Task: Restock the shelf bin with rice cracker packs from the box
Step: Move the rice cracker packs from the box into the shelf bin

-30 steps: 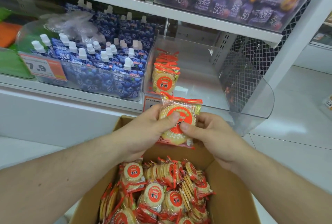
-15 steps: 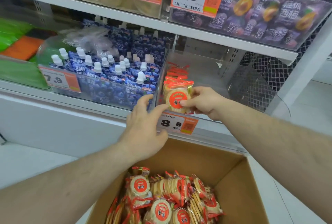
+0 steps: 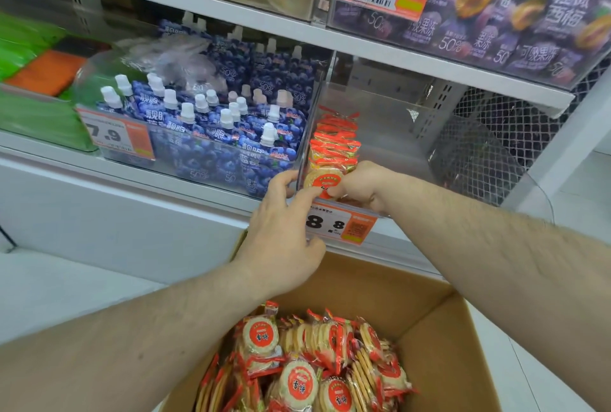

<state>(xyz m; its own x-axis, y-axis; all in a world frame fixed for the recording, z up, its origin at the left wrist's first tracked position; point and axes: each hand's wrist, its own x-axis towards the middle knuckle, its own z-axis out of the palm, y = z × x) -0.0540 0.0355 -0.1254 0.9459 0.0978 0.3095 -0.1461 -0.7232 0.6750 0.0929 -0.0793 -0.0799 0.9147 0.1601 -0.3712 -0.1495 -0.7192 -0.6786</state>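
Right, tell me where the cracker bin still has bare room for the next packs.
Free: the clear bin's floor right of the single row of rice cracker packs, out to the mesh side panel. Crowded: the bin's left front corner, where both hands meet at the front pack.

On hand were two hands, one cardboard box point(image 3: 429, 319) of uncounted rice cracker packs point(image 3: 297, 378), one row of packs point(image 3: 334, 143) in one clear shelf bin point(image 3: 396, 133), and four price tags.
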